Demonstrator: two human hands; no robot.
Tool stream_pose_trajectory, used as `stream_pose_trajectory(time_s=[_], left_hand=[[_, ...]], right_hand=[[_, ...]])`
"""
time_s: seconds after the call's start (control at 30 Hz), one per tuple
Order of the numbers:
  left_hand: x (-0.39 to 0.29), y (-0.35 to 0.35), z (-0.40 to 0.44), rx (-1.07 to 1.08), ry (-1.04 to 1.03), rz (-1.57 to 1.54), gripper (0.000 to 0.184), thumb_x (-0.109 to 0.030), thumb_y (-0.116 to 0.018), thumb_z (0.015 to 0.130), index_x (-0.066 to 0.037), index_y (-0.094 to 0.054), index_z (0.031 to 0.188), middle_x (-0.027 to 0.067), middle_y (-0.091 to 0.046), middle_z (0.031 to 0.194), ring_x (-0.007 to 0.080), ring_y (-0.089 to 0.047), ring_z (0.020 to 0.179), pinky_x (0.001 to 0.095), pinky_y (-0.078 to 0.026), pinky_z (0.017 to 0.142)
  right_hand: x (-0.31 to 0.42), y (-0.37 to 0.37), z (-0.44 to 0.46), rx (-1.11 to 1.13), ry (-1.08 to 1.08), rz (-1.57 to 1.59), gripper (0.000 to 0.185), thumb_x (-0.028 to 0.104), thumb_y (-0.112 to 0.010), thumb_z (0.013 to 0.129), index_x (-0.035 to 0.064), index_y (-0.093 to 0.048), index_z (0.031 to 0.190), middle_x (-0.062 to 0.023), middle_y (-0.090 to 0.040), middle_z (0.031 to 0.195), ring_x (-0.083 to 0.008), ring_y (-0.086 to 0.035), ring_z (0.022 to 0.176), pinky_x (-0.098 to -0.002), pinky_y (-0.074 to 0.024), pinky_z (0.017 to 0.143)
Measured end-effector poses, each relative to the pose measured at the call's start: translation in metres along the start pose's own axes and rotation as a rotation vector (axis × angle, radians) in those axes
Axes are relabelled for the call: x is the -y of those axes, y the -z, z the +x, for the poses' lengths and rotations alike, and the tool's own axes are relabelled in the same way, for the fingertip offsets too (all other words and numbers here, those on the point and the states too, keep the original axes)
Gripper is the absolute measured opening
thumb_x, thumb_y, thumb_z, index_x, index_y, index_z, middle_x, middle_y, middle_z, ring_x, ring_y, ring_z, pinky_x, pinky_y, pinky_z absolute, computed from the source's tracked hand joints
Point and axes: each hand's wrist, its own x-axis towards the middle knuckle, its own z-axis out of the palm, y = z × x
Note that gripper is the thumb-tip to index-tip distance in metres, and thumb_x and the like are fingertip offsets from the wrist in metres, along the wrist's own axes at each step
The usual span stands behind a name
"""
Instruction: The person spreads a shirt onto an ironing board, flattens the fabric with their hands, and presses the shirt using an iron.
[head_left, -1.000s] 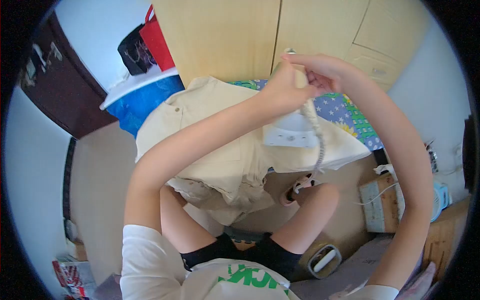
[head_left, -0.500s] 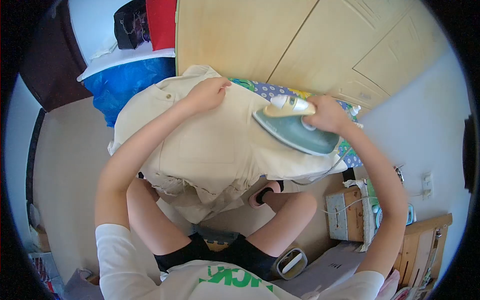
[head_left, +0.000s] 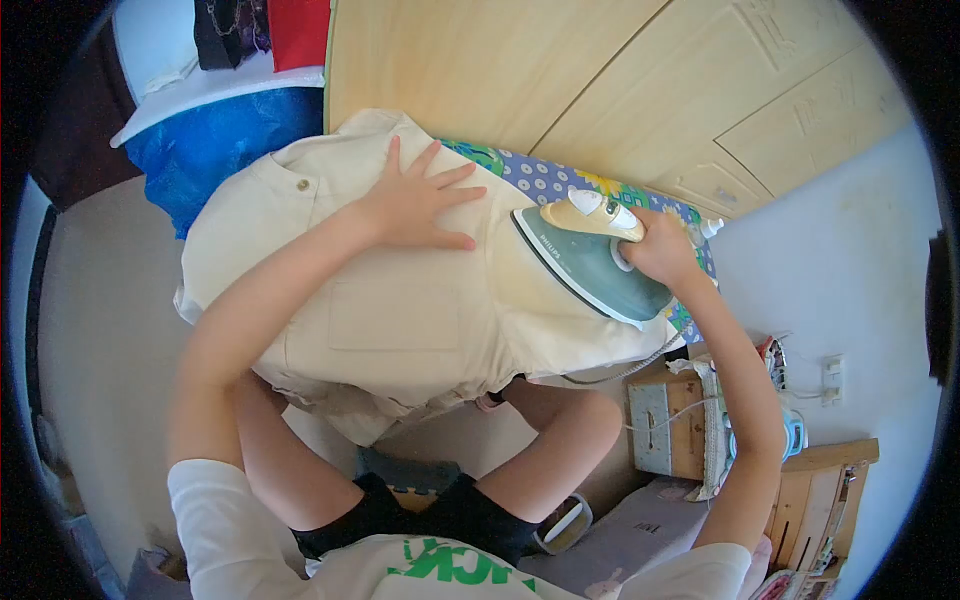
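A cream garment [head_left: 400,315] with a button and a stitched pocket lies over a patterned ironing board [head_left: 535,178]. My left hand [head_left: 425,203] rests flat on the cloth, fingers spread. On the right, my right hand [head_left: 662,245] is wrapped round the handle of a teal and cream iron [head_left: 590,262]. The iron's tip points up and left, toward my left hand, with a gap between them. Its sole faces the cloth; whether it touches cannot be told. From the iron's rear side a grey cord runs down past the garment's edge.
Pale wooden cabinets [head_left: 480,75] stand behind the board. A blue bag-like cover [head_left: 225,140] is at the upper left, with red and black bags above. At the lower right are a box [head_left: 665,425], a wooden crate [head_left: 815,510] and a wall socket [head_left: 832,380].
The iron, tilted up near both hands at first, has come down over the garment in my right hand. My left hand moved left onto the cloth and spread its fingers.
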Motion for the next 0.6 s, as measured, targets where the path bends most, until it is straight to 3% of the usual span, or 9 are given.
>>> stream_pose_trajectory(time_s=[0.07, 0.13, 0.17, 0.23, 0.33, 0.6], left_hand=[[0.003, -0.003, 0.002, 0.020, 0.001, 0.015, 0.075, -0.070, -0.045, 0.075, -0.028, -0.036, 0.137, 0.0031, -0.024, 0.147, 0.0413, -0.011, 0.135, 0.0706, -0.003, 0.099], [0.006, -0.007, 0.003, 0.016, -0.004, 0.023, 0.087, -0.080, -0.038, 0.070, -0.028, -0.030, 0.140, 0.0012, -0.023, 0.148, 0.0392, -0.009, 0.136, 0.0699, 0.002, 0.099], [0.007, -0.008, 0.002, 0.017, -0.004, 0.021, 0.087, -0.080, -0.038, 0.070, -0.028, -0.030, 0.140, 0.0012, -0.023, 0.148, 0.0392, -0.009, 0.136, 0.0699, 0.002, 0.099], [0.006, -0.004, 0.002, 0.003, -0.012, -0.006, 0.092, -0.074, -0.047, 0.070, -0.021, -0.025, 0.142, 0.0034, -0.025, 0.147, 0.0395, -0.010, 0.136, 0.0695, 0.001, 0.100], [0.008, -0.004, 0.004, 0.031, 0.035, -0.066, 0.100, -0.075, -0.048, 0.068, -0.014, -0.022, 0.142, 0.0046, -0.025, 0.147, 0.0372, -0.010, 0.136, 0.0671, 0.003, 0.101], [0.009, -0.009, 0.002, -0.013, 0.022, -0.061, 0.095, -0.072, -0.047, 0.072, -0.011, -0.025, 0.141, 0.0061, -0.024, 0.147, 0.0356, -0.011, 0.137, 0.0661, 0.002, 0.102]], right_hand=[[0.002, 0.002, -0.002, -0.009, 0.011, -0.007, 0.026, 0.013, -0.063, 0.062, 0.0050, -0.063, 0.086, -0.0189, -0.063, 0.074, -0.0362, -0.061, 0.070, -0.0400, -0.0492, 0.066], [0.000, 0.003, -0.003, -0.024, 0.024, -0.010, 0.025, 0.013, -0.064, 0.061, 0.0052, -0.063, 0.086, -0.0187, -0.063, 0.074, -0.0363, -0.061, 0.070, -0.0399, -0.0490, 0.064], [-0.005, 0.005, -0.003, 0.015, 0.117, -0.012, 0.024, 0.016, -0.064, 0.062, 0.0072, -0.064, 0.085, -0.0180, -0.063, 0.074, -0.0363, -0.061, 0.070, -0.0413, -0.0491, 0.064], [-0.004, 0.010, -0.002, 0.052, 0.213, -0.021, 0.024, 0.019, -0.064, 0.063, 0.0092, -0.064, 0.084, -0.0172, -0.063, 0.074, -0.0363, -0.061, 0.070, -0.0427, -0.0492, 0.064], [0.004, 0.011, 0.003, 0.085, 0.235, -0.020, 0.020, 0.013, -0.065, 0.061, 0.0058, -0.061, 0.079, -0.0172, -0.062, 0.071, -0.0359, -0.060, 0.068, -0.0396, -0.0483, 0.061], [-0.002, -0.002, 0.023, -0.051, 0.202, -0.006, 0.020, 0.012, -0.065, 0.060, 0.0057, -0.061, 0.078, -0.0172, -0.062, 0.071, -0.0360, -0.060, 0.067, -0.0397, -0.0482, 0.061]])
